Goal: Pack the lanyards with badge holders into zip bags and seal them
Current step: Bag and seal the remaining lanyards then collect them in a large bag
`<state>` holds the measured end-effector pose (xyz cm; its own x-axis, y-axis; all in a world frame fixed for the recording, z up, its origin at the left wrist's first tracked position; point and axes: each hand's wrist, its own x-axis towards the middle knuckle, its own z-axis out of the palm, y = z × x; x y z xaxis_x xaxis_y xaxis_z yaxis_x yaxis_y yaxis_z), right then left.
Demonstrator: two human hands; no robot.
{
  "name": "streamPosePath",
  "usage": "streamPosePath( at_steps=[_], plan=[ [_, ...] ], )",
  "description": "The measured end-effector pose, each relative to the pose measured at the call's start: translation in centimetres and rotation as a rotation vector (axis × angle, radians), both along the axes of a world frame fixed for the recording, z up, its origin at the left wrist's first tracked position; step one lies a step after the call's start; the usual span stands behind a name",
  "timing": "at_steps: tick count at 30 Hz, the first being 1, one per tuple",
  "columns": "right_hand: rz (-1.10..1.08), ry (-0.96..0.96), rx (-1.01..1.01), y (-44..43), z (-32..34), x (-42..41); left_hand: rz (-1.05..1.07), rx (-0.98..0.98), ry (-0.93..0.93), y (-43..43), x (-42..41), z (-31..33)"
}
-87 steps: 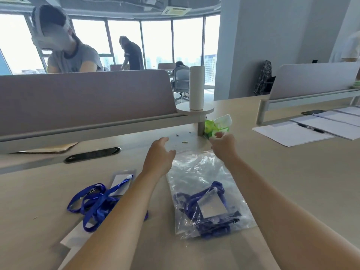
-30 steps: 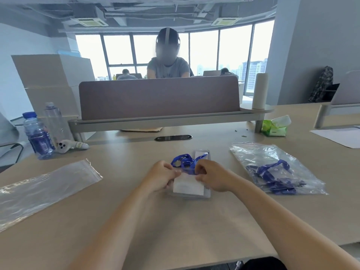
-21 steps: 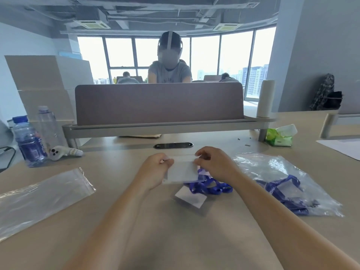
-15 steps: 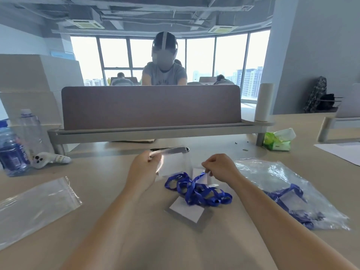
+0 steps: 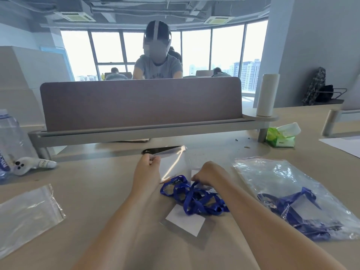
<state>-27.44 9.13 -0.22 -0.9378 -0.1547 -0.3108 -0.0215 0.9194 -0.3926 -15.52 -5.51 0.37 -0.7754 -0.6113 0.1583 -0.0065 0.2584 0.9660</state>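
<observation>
Badge holder up in the left hand, lanyards bunched under the right

On the desk (image 5: 97,207), a filled zip bag (image 5: 288,193) lies right, an empty zip bag (image 5: 25,215) left; blue lanyards (image 5: 194,197) heap at centre. Left hand (image 5: 147,173) pinches a clear badge holder (image 5: 173,164) raised; right hand (image 5: 209,173) clenches on the lanyards.

Carrying everything: a pale wood desk (image 5: 97,195). Lying at its left edge, an empty zip bag (image 5: 25,215); beyond that, standing, a water bottle (image 5: 9,141), with a small white toy (image 5: 29,164) lying beside it. Lying in the middle, blue lanyards (image 5: 194,197) over a badge holder (image 5: 187,223). Resting to the right, a filled bag (image 5: 292,195). Sitting farther back, a green tissue pack (image 5: 280,135); at the right edge, paper (image 5: 344,145).
</observation>
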Motion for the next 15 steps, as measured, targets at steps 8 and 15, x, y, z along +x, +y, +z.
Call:
streamPosePath(
  at_steps=[8, 15],
  plan=[
    [0.032, 0.091, -0.028, -0.2, 0.5, 1.2, -0.011, 0.19, 0.03, -0.4, 1.5, 1.2],
    [0.199, 0.262, -0.574, -0.7, 5.4, 5.4, 0.055, 0.256, 0.089, -2.2, 4.6, 3.9]
  ],
)
